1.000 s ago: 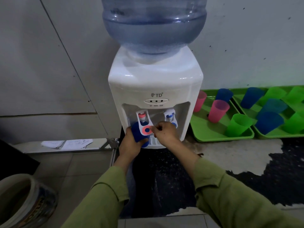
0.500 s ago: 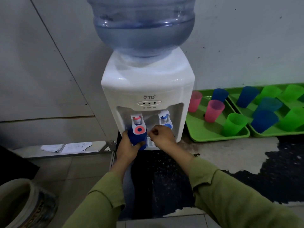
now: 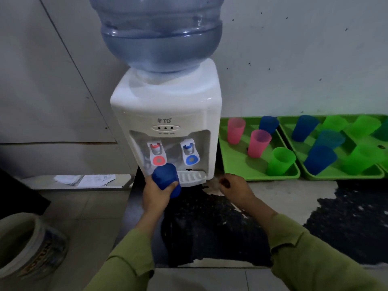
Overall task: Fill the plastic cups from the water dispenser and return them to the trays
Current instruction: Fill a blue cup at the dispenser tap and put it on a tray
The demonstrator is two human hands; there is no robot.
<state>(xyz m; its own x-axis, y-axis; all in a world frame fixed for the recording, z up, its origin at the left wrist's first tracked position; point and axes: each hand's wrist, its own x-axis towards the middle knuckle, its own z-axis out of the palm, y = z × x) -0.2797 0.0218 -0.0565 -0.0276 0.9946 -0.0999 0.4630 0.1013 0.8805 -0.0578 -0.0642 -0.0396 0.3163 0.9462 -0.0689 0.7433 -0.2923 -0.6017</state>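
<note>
A white water dispenser (image 3: 168,106) with a blue bottle on top stands against the wall. My left hand (image 3: 156,194) grips a blue plastic cup (image 3: 165,178) just below the red tap (image 3: 158,159), in front of the drip tray (image 3: 192,177). My right hand (image 3: 235,189) is loosely curled to the right of the drip tray, holding nothing. Two green trays (image 3: 237,166) (image 3: 336,175) to the right hold pink, blue and green cups, among them a pink cup (image 3: 259,142) and a green cup (image 3: 280,160).
A pale bucket (image 3: 27,248) sits at the lower left on the tiled floor. Papers (image 3: 84,180) lie on a ledge left of the dispenser. The dispenser rests on a dark speckled surface (image 3: 210,227) whose front edge is near my sleeves.
My left hand has lowered the blue cup away from under the red tap. My right hand has come off the tap area and drawn back to the right.
</note>
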